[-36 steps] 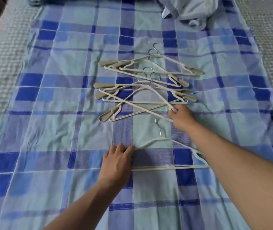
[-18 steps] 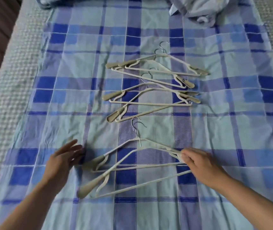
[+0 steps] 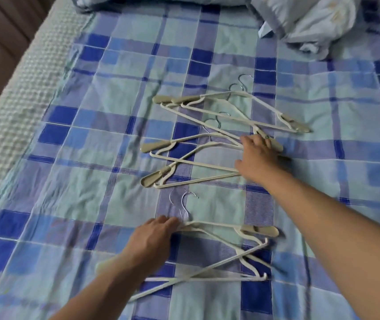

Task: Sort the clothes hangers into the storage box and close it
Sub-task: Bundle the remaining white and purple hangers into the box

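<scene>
Several cream plastic hangers with metal hooks lie on a blue plaid sheet (image 3: 87,185). The nearest pair (image 3: 216,225) lies crossed, hooks pointing away from me. My left hand (image 3: 152,239) rests palm down on their necks, fingers together, not closed around them. Farther off lies a middle group (image 3: 154,146), and behind it a farthest group (image 3: 163,99). My right hand (image 3: 257,153) reaches over the right ends of the middle group, fingers over and thumb under the bars. No storage box is in view.
Crumpled pale blue bedding (image 3: 311,24) lies at the far right of the bed, and a pillow edge (image 3: 138,2) shows at the top. A textured white cover (image 3: 11,112) borders the sheet on the left, with dark flooring beyond it.
My right hand let go of the near pair and reached forward to the middle group. My left hand moved right onto the necks of the near hangers. The view shifted.
</scene>
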`<state>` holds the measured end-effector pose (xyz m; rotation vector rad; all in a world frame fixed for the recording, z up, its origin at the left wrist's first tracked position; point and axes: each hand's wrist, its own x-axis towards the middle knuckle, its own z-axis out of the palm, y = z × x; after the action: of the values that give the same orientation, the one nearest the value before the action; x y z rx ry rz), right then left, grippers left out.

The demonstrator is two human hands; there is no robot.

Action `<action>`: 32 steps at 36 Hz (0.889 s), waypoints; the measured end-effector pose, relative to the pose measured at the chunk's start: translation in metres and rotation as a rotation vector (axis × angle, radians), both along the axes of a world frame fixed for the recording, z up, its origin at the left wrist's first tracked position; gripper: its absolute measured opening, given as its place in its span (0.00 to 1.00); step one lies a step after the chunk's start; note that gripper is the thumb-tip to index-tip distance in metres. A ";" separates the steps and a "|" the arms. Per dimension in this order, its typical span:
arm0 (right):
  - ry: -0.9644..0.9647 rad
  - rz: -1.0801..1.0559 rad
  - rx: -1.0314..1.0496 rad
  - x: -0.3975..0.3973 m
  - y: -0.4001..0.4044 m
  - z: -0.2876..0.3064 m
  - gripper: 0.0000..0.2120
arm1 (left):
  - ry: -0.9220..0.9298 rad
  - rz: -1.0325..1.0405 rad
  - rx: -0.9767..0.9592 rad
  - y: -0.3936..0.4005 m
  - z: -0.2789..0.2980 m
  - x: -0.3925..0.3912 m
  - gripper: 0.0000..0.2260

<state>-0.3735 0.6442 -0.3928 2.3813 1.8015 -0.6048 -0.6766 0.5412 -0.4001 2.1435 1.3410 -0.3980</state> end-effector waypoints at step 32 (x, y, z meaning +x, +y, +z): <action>-0.191 0.210 0.215 0.000 -0.057 -0.020 0.14 | -0.385 -0.163 -0.083 0.023 0.066 0.015 0.17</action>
<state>-0.3735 0.5873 -0.4132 2.2387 2.0820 -0.1622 -0.6618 0.5641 -0.3341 2.1313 0.9237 -0.0920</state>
